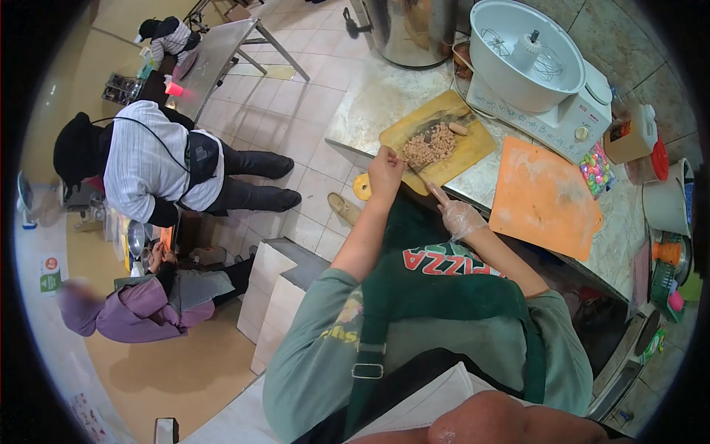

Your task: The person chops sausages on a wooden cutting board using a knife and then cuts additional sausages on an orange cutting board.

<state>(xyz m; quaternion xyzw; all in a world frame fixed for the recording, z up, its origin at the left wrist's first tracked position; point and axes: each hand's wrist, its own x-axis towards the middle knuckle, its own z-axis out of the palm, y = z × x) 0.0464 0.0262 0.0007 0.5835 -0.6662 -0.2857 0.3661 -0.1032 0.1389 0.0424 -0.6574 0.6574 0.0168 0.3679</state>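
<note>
A yellow cutting board [473,152] lies on the counter and bears a heap of small chopped sausage pieces [429,146]. One uncut sausage piece [458,129] sits at the heap's far right side. My right hand [460,217], in a clear plastic glove, is closed round the handle end of a knife [423,178] over the board's near edge, its index finger stretched along it. Beside the board's near left edge, my left hand [386,174] is bare, its fingers pinched together close to the knife's tip. What they pinch is too small to make out.
An orange cutting board [543,196] lies right of the yellow one. Behind stand a white mixer [532,111] and a large metal pot [414,29]. A bag of colourful sweets [596,170] and plastic containers [634,140] are further right. Two co-workers [159,159] [151,307] are at the left.
</note>
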